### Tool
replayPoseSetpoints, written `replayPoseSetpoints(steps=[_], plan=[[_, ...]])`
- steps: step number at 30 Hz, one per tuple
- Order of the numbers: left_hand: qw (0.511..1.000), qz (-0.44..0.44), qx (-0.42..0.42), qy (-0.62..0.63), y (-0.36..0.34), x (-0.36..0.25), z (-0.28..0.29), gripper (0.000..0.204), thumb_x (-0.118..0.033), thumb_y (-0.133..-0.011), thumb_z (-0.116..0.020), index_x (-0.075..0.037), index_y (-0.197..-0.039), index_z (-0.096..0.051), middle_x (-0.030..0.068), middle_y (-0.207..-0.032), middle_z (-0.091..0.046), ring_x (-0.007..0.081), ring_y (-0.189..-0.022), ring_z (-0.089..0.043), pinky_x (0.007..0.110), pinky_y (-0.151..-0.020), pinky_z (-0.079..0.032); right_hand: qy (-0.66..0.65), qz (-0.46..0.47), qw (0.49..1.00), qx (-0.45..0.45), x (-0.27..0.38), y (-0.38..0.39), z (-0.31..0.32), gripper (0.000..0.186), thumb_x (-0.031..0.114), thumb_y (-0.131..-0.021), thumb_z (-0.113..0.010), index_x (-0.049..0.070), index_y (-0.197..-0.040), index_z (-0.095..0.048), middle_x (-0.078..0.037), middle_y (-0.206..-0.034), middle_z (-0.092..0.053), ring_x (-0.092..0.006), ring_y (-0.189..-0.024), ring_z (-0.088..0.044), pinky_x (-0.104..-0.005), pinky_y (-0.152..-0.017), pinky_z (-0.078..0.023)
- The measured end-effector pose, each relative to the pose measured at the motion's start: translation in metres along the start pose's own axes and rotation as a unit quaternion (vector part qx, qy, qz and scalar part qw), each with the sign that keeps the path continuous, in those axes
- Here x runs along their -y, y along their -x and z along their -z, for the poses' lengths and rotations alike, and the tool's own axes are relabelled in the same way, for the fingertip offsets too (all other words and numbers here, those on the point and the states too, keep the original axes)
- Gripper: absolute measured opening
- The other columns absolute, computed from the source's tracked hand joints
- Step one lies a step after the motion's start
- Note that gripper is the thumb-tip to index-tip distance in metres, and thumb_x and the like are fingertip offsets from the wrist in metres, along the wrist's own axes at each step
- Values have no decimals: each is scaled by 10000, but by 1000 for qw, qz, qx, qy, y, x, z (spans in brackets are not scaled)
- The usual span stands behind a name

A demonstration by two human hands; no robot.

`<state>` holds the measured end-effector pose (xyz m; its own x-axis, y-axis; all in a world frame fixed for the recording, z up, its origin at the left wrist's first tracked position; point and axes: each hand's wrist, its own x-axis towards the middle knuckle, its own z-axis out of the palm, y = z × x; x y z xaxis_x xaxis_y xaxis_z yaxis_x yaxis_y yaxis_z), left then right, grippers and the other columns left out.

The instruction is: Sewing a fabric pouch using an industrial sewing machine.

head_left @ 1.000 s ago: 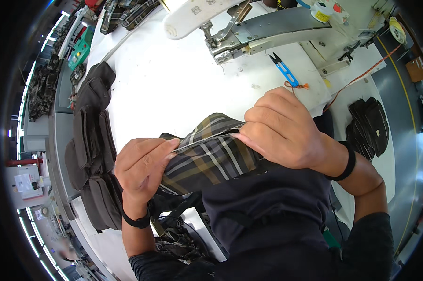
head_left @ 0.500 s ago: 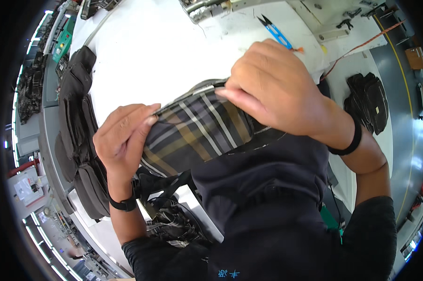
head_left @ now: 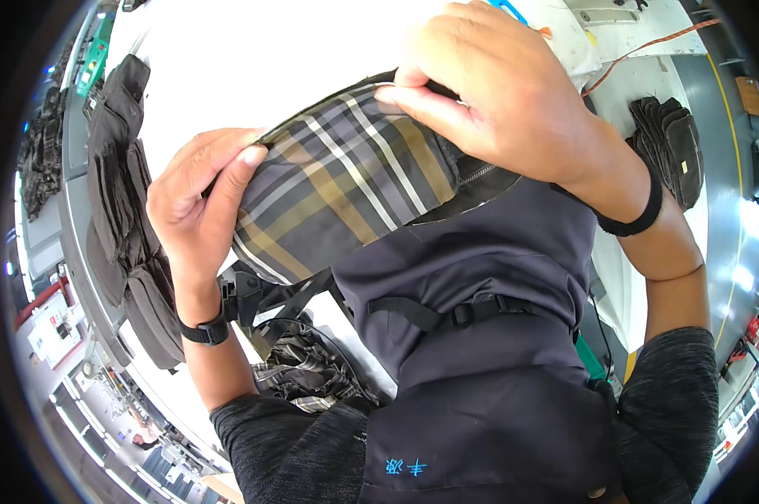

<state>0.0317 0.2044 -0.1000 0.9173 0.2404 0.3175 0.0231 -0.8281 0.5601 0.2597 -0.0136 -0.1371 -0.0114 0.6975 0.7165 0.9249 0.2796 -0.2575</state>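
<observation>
Both hands grip a plaid-lined bag [head_left: 346, 193] held above the white surface's [head_left: 253, 67] near edge, left hand [head_left: 199, 202] pinching its left rim, right hand [head_left: 501, 92] pinching the top rim, lining exposed, apparently mid-turning, buckle strap [head_left: 446, 315] dangling.

Stack of black fabric pouches [head_left: 123, 218] along left edge of white worktable [head_left: 253, 67]; another dark pile [head_left: 673, 151] at right, w/ orange cable [head_left: 648, 46] nearby.

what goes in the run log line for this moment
left hand: grips plaid lining | right hand: pinches its top edge | dark bag: held up | white table: behind
</observation>
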Motion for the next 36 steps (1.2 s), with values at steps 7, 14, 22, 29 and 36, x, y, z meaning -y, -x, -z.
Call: replayPoseSetpoints(steps=[7,14,22,29,36], plan=[[983,-152,-32,-93,3,-18,2,280,31,-792,-846,12,-1068,-809,145,-960,-787,265,-809,-741,339,-728,-585,74,130,985,-91,-8,18,-1,285,139,-662,-744,39,-921,-676,-87,-874,-602,-275,-824,-603,-393,-730,-514],[975,-185,-46,-114,3,-24,-3,341,-13,-735,-862,-12,-1072,-812,107,-937,-771,237,-746,-696,323,-660,-537,57,118,987,-89,-5,23,0,312,135,-621,-703,23,-909,-658,-77,-863,-597,-254,-783,-591,-378,-720,-517],[978,-174,-41,-111,1,-26,-4,338,-5,-742,-858,-16,-1077,-809,100,-940,-771,233,-745,-693,324,-660,-536,58,106,989,-89,-6,22,0,288,117,-652,-703,25,-918,-643,-72,-865,-605,-249,-789,-601,-378,-740,-523],[980,-167,-42,-101,0,-21,-5,309,-2,-760,-860,-13,-1063,-804,107,-935,-768,234,-740,-689,326,-654,-532,41,91,992,-72,-7,21,-2,263,123,-696,-739,42,-931,-654,-74,-874,-608,-265,-805,-607,-381,-729,-516],[994,-94,29,-51,-19,-21,2,206,36,-858,-795,-13,-1057,-808,112,-957,-791,239,-822,-742,322,-729,-576,-44,-60,997,-21,1,11,2,306,185,-850,-871,46,-1039,-674,-101,-972,-659,-314,-871,-640,-421,-757,-509]])
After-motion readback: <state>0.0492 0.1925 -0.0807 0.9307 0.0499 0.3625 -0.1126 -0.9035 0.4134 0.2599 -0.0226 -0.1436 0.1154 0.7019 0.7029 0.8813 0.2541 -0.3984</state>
